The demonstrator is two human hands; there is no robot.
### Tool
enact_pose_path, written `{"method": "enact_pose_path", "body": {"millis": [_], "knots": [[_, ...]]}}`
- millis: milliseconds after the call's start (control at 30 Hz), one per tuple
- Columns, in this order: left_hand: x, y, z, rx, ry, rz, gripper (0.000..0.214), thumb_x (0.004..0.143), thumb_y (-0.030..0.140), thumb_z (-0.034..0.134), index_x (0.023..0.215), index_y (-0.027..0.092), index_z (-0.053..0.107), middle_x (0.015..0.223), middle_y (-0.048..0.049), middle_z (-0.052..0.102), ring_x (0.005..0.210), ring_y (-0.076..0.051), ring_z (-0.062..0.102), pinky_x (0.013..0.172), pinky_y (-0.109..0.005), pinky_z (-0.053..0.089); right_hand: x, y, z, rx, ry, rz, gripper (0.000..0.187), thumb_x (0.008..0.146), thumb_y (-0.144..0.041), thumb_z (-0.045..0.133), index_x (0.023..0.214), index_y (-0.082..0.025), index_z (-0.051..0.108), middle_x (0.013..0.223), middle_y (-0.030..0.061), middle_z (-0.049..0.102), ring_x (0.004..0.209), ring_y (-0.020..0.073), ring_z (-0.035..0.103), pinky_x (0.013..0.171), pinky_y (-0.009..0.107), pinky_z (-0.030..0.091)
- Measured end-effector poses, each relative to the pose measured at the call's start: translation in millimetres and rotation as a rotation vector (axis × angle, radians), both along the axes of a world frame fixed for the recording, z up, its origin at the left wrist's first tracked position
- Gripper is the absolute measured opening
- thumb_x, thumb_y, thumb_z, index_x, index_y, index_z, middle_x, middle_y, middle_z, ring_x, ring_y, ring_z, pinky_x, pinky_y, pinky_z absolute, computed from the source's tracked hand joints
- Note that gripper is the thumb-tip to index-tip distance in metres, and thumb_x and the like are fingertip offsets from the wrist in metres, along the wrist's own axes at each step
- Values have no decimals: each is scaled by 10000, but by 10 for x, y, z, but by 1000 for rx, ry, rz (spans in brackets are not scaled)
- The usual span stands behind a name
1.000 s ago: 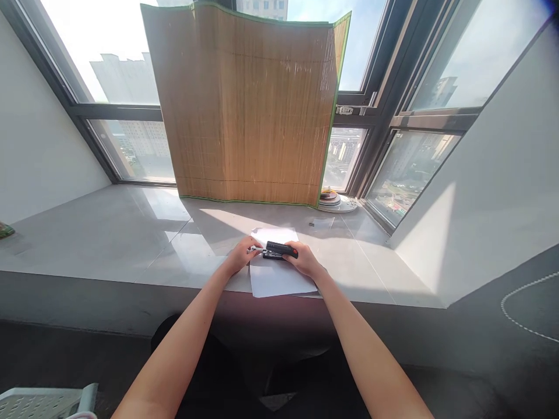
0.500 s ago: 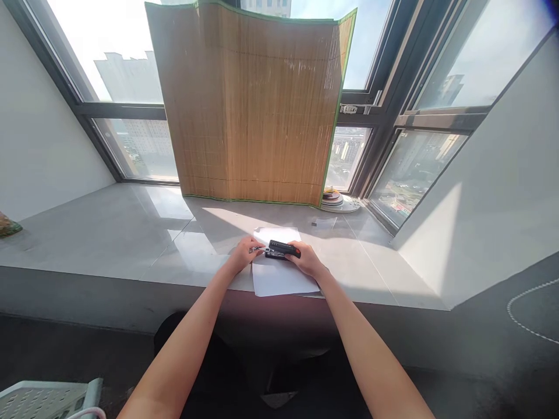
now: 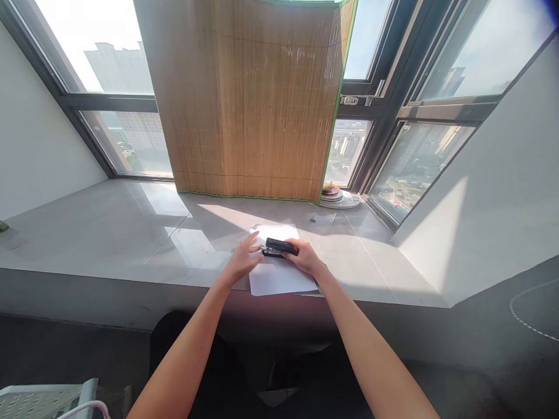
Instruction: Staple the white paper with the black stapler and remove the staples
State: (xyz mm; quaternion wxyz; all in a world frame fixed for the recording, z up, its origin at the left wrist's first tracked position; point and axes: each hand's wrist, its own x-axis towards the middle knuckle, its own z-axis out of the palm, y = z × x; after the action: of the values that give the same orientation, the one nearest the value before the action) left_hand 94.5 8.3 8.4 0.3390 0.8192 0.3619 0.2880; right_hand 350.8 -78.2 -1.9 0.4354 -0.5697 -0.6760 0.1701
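A black stapler [image 3: 279, 247] with a red end lies over a white sheet of paper [image 3: 279, 276] on the grey window ledge [image 3: 131, 233]. My right hand [image 3: 308, 259] is closed around the stapler's red rear end. My left hand [image 3: 244, 261] rests at the paper's left edge, fingers spread and reaching toward the stapler's front tip. Whether those fingers touch the stapler is unclear.
A bamboo screen [image 3: 248, 99] with green trim stands upright behind the paper against the windows. A stack of small plates [image 3: 336, 198] sits at the back right of the ledge, with a small dark item [image 3: 313, 220] nearby. A white perforated object [image 3: 43, 398] shows at bottom left.
My left hand has let go of the stapler's metal front end and its fingers have spread. The stapler's front now looks closed. The view has tilted slightly.
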Motion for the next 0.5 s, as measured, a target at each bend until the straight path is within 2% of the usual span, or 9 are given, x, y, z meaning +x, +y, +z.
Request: {"method": "enact_pose_path", "body": {"millis": [133,233,300,400,500], "knots": [[182,-56,128,-49,14,-86,859,863,253,686,1661,243,369,1203,-108,802,1516,-334,493,1239,-559,375,2,0,5,51,19,37,260,908,-375,717,1139,-268,774,1050,29,788,935,247,673,874,387,526],[189,-71,168,-96,-6,-121,874,849,269,687,1663,239,367,1167,-96,813,1518,-319,491,1218,-524,410,4,12,-12,64,2,19,255,904,-364,719,1135,-270,774,1034,28,787,935,246,674,863,383,529],[171,-47,166,-151,-33,-120,846,844,294,688,1640,231,407,1126,-86,823,1472,-322,546,1166,-490,468,-9,16,-19,58,-19,-2,263,898,-353,722,1145,-278,768,1034,24,787,945,244,680,873,383,536],[192,67,151,-204,-7,12,600,888,359,639,1468,215,594,1008,-73,835,1228,-326,715,1016,-446,564,-53,9,-14,50,-27,-29,305,877,-338,740,1180,-297,755,1059,13,791,958,240,700,888,383,551],[323,278,157,-67,66,154,300,924,300,564,1149,211,743,967,-71,825,1030,-289,756,940,-410,581,-69,-9,0,92,-10,-103,303,846,-315,754,1148,-299,771,1065,11,801,963,250,727,917,399,563]]}}
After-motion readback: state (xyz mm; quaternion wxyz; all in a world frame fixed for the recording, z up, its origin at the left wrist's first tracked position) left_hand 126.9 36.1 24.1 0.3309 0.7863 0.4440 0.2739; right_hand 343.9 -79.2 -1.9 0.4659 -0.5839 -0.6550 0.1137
